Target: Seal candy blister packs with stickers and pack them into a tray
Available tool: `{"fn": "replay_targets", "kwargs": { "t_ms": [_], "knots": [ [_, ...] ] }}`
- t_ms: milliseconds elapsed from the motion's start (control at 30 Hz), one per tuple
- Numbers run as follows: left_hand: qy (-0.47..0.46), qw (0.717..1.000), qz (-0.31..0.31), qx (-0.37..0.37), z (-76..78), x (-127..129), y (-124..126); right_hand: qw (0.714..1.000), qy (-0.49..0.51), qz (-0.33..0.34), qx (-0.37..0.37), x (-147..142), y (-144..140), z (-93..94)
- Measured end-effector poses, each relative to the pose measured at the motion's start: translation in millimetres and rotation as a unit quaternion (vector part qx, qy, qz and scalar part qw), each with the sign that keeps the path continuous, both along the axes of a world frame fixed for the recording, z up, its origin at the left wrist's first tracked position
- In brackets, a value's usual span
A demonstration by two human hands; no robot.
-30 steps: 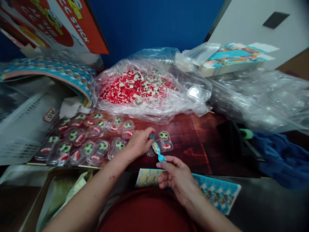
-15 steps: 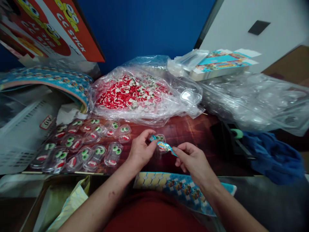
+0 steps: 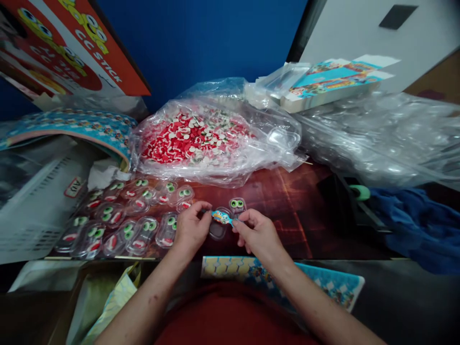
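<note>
A small blue printed sticker [image 3: 222,217], wide in the middle with narrow ends, is stretched level between my two hands. My left hand [image 3: 192,225] is closed, pinching its left end between thumb and fingers. At the other end, my right hand [image 3: 257,230] grips it between thumb and forefinger, the other fingers curled. Directly beneath the sticker lies a clear plastic case [image 3: 217,232], partly covered by it. Just behind my right hand sits another clear case with green candy eyes [image 3: 237,204]; its lower part is hidden.
Several clear cases with green eyes and red lips [image 3: 142,235] lie in rows at left. A plastic bag of red and white candies [image 3: 194,139] stands behind. A black tape dispenser [image 3: 354,211] and blue cloth [image 3: 409,230] are at right; a sticker sheet [image 3: 330,282] hangs at the front edge.
Both hands have moved left with the sticker, from over the case with green eyes to over the other clear case. The view has shifted slightly.
</note>
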State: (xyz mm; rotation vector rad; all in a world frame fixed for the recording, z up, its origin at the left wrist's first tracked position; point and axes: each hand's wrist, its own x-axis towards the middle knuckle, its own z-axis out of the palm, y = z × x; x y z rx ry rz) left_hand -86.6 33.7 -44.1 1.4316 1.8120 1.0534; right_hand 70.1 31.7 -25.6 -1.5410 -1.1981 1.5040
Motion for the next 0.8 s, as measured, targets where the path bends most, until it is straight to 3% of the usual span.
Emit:
{"fn": "replay_targets", "kwargs": {
  "t_ms": [67,200,333,467,667,733,800],
  "knots": [
    [0.071,0.997,-0.020,0.007,-1.9,-5.2,-1.8,1.000,-0.002,0.004,-0.023,-7.4,-0.1,-3.7],
    [0.112,0.993,-0.030,0.002,3.9,-8.1,-3.7,0.997,-0.003,0.006,-0.072,-14.1,-6.0,-3.5],
    [0.148,0.988,-0.039,0.022,11.9,-10.5,-8.7,0.997,0.002,0.004,-0.073,-15.1,-12.0,-3.4],
    [0.219,0.973,-0.068,0.005,8.9,-11.7,-13.0,0.997,-0.040,0.003,-0.065,-16.6,-11.4,-8.6],
    [0.289,0.952,-0.104,0.000,-1.0,-9.4,-12.1,0.987,-0.154,0.046,-0.005,-15.6,-6.3,-17.6],
    [0.313,0.942,-0.122,-0.018,-1.1,-7.1,-11.0,0.968,-0.232,0.077,0.053,-15.0,-4.0,-20.5],
    [0.340,0.929,-0.137,-0.043,0.1,-4.7,-9.5,0.930,-0.324,0.118,0.123,-15.9,-1.8,-22.2]
  ]
}}
